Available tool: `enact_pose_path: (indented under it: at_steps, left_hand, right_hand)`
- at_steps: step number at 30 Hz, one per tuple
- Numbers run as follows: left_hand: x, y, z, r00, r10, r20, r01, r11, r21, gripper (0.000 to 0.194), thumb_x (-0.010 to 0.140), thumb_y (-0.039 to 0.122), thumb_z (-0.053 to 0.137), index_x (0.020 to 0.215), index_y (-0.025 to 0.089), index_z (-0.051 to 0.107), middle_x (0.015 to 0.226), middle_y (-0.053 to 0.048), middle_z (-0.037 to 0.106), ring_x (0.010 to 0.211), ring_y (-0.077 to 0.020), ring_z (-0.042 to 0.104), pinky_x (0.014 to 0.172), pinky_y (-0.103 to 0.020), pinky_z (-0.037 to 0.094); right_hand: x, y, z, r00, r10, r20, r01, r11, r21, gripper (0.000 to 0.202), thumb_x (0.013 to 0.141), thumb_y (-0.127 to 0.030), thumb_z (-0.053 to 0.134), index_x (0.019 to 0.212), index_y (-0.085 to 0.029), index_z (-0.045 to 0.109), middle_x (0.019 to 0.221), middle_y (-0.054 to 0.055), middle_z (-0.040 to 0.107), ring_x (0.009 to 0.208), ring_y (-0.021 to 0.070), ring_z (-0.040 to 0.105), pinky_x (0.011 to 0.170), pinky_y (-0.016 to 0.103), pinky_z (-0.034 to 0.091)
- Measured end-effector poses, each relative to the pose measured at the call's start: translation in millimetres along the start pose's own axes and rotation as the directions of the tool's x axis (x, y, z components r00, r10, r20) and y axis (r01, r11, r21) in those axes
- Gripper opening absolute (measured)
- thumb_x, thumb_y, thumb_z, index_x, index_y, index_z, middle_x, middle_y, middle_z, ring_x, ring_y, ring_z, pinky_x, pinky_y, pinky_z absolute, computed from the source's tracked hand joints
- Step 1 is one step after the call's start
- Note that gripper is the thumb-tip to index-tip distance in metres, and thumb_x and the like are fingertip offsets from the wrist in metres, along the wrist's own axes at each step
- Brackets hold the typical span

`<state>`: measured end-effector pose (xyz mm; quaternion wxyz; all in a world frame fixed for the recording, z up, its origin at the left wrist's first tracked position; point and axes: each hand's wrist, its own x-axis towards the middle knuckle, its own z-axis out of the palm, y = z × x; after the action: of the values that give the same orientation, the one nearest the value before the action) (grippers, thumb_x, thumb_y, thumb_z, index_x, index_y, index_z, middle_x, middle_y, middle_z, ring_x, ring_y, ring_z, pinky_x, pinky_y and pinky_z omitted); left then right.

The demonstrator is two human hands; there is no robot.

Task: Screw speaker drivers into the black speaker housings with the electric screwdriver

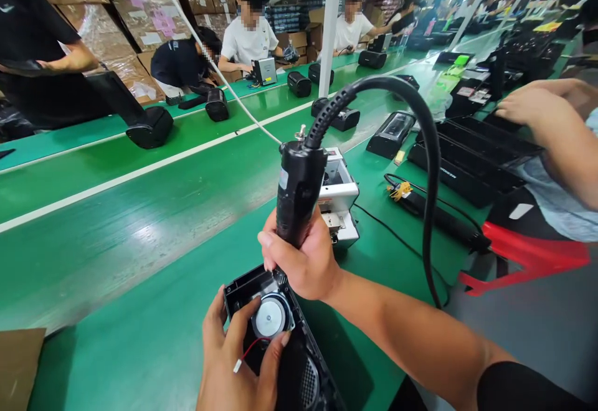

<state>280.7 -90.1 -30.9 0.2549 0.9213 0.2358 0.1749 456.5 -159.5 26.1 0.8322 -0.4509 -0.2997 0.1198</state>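
My right hand is wrapped round a black electric screwdriver, which hangs from a white cord and points down. Its tip meets the upper corner of a round silver speaker driver. The driver sits inside an open black plastic speaker housing, tilted on the bench. With thumb and index finger, my left hand grips the driver's rim, while other fingers lie along the housing's left edge. Red and black wires run from the driver to a small white connector. Whether a screw is under the tip is hidden.
A white and grey machine stands just behind my right hand. The screwdriver's thick black cable arches to the right. Black speaker units lie on the green bench. A neighbour's arm is at right, near a red stool.
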Motion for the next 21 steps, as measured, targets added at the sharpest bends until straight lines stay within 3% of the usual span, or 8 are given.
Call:
enact_pose_path:
  at_steps: [9, 15, 21]
  left_hand:
    - [1, 8, -3.5, 0.998, -0.063, 0.029, 0.063, 0.998, -0.008, 0.043, 0.094, 0.049, 0.060, 0.126, 0.021, 0.066, 0.158, -0.015, 0.039, 0.139, -0.0356, 0.056, 0.112, -0.060, 0.054]
    - [4, 17, -7.7, 0.965, -0.225, 0.133, 0.237, 0.968, -0.086, 0.044, 0.092, 0.058, 0.057, 0.123, 0.028, 0.067, 0.149, -0.011, 0.047, 0.136, -0.0349, 0.058, 0.108, -0.060, 0.055]
    - [7, 22, -11.7, 0.953, -0.264, 0.149, 0.280, 0.955, -0.100, 0.046, 0.088, 0.059, 0.058, 0.115, 0.025, 0.071, 0.143, -0.011, 0.050, 0.136, -0.0354, 0.056, 0.114, -0.057, 0.050]
  right_hand:
    - [-5, 4, -1, 1.000, 0.001, 0.030, 0.000, 0.999, -0.036, 0.036, 0.081, -0.019, 0.073, 0.106, -0.024, 0.048, 0.064, -0.010, 0.054, 0.049, 0.0110, 0.052, 0.050, 0.027, 0.045]
    - [-9, 1, 1, 0.994, -0.009, 0.113, 0.015, 0.999, -0.047, 0.036, 0.080, -0.017, 0.071, 0.105, -0.025, 0.047, 0.063, -0.011, 0.048, 0.051, 0.0112, 0.044, 0.048, 0.026, 0.042]
    - [-12, 10, 4, 0.994, 0.015, 0.110, -0.006, 0.997, -0.078, 0.045, 0.077, -0.020, 0.074, 0.114, -0.024, 0.050, 0.069, -0.008, 0.052, 0.056, 0.0117, 0.047, 0.054, 0.027, 0.046]
